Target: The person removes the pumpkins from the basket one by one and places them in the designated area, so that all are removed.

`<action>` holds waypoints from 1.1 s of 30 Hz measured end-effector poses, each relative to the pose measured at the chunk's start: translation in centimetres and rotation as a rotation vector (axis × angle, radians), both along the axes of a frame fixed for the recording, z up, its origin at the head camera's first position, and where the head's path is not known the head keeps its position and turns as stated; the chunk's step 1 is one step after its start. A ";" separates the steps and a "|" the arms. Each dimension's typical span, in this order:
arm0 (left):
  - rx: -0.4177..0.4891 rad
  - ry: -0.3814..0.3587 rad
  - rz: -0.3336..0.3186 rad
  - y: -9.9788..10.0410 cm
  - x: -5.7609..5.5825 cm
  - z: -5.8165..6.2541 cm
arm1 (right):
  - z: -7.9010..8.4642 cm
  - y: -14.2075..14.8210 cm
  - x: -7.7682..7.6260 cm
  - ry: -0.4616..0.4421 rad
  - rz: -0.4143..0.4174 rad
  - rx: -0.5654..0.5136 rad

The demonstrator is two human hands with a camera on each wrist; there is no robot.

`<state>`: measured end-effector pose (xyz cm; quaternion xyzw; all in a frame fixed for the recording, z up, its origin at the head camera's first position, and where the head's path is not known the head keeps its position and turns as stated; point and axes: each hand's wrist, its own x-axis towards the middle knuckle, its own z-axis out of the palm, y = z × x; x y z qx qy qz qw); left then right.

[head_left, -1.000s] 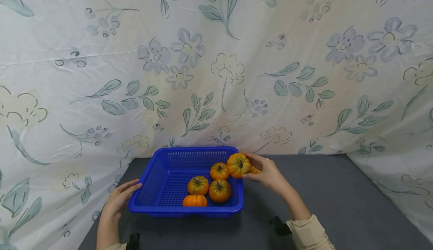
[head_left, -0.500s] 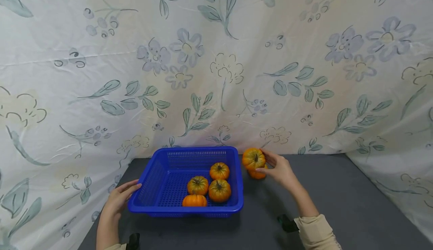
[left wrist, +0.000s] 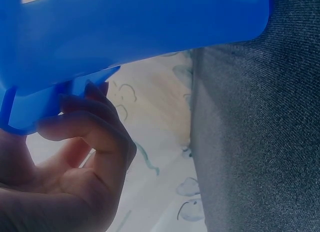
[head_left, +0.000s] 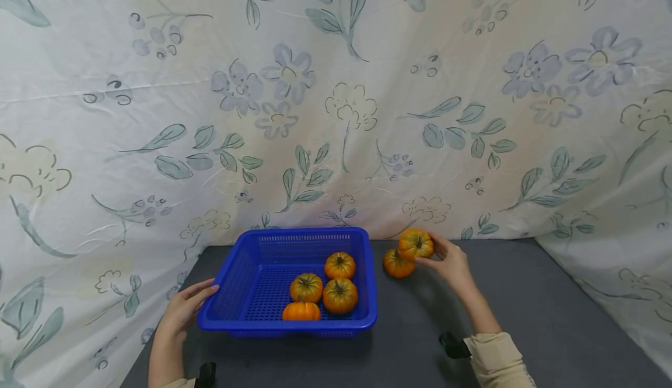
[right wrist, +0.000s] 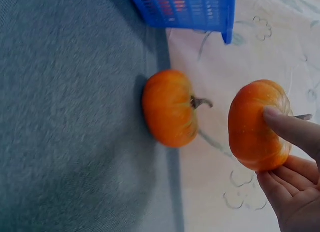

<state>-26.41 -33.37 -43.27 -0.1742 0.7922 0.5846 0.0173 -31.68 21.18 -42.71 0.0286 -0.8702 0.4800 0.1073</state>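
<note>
Between the thumb and fingers of my right hand [head_left: 450, 262] is a small orange pumpkin [head_left: 416, 244], lifted above the table. The right wrist view shows this held pumpkin [right wrist: 260, 126] gripped at its sides, its stem pointing away from the table. Another pumpkin [head_left: 397, 264] rests on the table just right of the blue plastic basket [head_left: 286, 325]. At the basket's left side, my left hand [head_left: 184, 306] holds the rim, fingers curled over it in the left wrist view. Inside, toward the right, sit several more pumpkins [head_left: 340, 296].
A dark grey cloth covers the table [head_left: 551, 318]. Behind it and along both sides hangs a white floral curtain [head_left: 378, 143]. The basket's left half shows its bare perforated floor [head_left: 262, 294].
My right hand has carried its pumpkin rightward from over the basket's right rim, past the pumpkin on the table. My left hand has stayed at the basket's rim.
</note>
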 end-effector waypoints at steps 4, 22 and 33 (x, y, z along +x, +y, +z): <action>0.002 0.000 -0.001 0.0 0.1 0.1 | -0.7 0.8 -0.2 -0.020 -0.054 -0.005; -0.007 0.004 0.009 0.1 0.1 0.0 | -3.5 2.2 -0.3 -0.053 -0.158 0.079; -0.024 0.001 0.005 0.2 0.1 0.1 | -4.9 2.7 -0.6 -0.121 -0.203 0.151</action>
